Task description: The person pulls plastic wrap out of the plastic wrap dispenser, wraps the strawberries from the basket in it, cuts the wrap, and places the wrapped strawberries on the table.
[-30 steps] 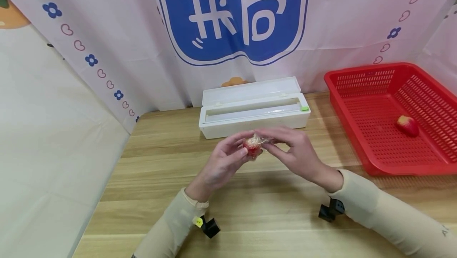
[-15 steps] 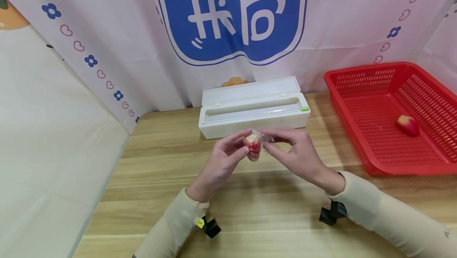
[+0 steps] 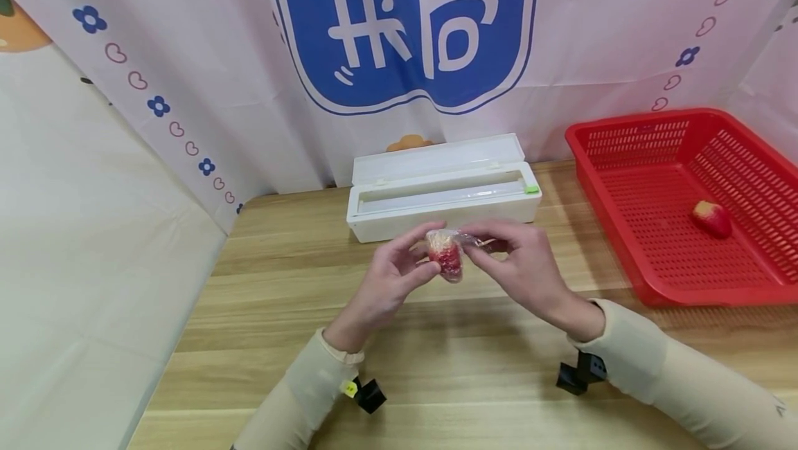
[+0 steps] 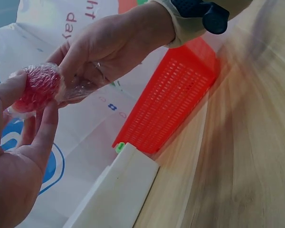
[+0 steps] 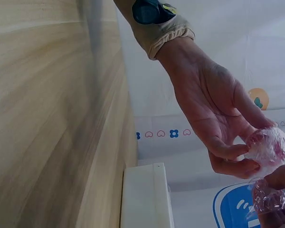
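Above the table, my left hand [image 3: 386, 277] holds a small red fruit [image 3: 446, 256] with a pale yellowish top, wrapped in clear cling film. In the left wrist view the thumb and fingers press the wrapped fruit [image 4: 38, 88] from opposite sides. My right hand [image 3: 524, 266] pinches the gathered tail of the cling film [image 3: 467, 239] at the fruit's right side. Crumpled film [image 5: 270, 197] shows between its thumb and fingers in the right wrist view. Behind both hands stands a long white cling film dispenser [image 3: 445, 213] with its lid raised and a film roll inside.
At the right, a red plastic basket [image 3: 614, 242] holds one similar red fruit [image 3: 712, 219] with a yellowish end. A white printed curtain [image 3: 237, 55] hangs along the back edge of the wooden table [image 3: 280, 256]. White sheeting [image 3: 75, 263] covers the left side.
The fruit has turned in my left hand, and more of its red side faces the head camera. It has shifted slightly right. My right hand keeps its pinch on the film tail.
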Available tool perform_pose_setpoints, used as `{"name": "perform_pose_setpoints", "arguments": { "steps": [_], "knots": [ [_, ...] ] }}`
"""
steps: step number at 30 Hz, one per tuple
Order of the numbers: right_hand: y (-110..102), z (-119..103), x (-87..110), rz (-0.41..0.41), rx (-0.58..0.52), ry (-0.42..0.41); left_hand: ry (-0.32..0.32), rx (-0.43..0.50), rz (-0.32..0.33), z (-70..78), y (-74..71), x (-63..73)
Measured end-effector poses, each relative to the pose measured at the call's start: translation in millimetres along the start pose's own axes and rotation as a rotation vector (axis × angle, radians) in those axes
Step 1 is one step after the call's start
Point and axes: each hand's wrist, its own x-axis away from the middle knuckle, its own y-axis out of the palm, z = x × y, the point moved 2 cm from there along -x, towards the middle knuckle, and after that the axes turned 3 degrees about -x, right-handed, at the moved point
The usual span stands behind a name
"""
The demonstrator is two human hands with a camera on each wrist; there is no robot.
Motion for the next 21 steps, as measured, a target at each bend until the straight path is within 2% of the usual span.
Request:
{"name": "perform_pose_setpoints", "arguments": {
  "steps": [3,5,9,15,21],
  "knots": [
    [-1.6,-0.3,0.2,-0.009,0.022,-0.025,-0.017,0.034,-0.009,-0.1,-0.5,-0.3],
    [-1.7,-1.0,0.2,-0.017,0.019,-0.032,-0.005,0.058,-0.012,-0.2,-0.3,-0.7],
    [-0.8,-2.7,0.2,-0.023,0.005,-0.003,0.019,0.119,-0.006,-0.1,0.7,-0.8],
    [-4.0,-2.4,-0.9,-0.026,-0.019,0.018,0.004,0.212,0.015,3.2,1.8,-0.3],
    [-5.1,-2.4,0.8,-0.048,-0.05,0.024,0.016,0.261,-0.021,4.7,3.2,-2.3]
  ]
}}
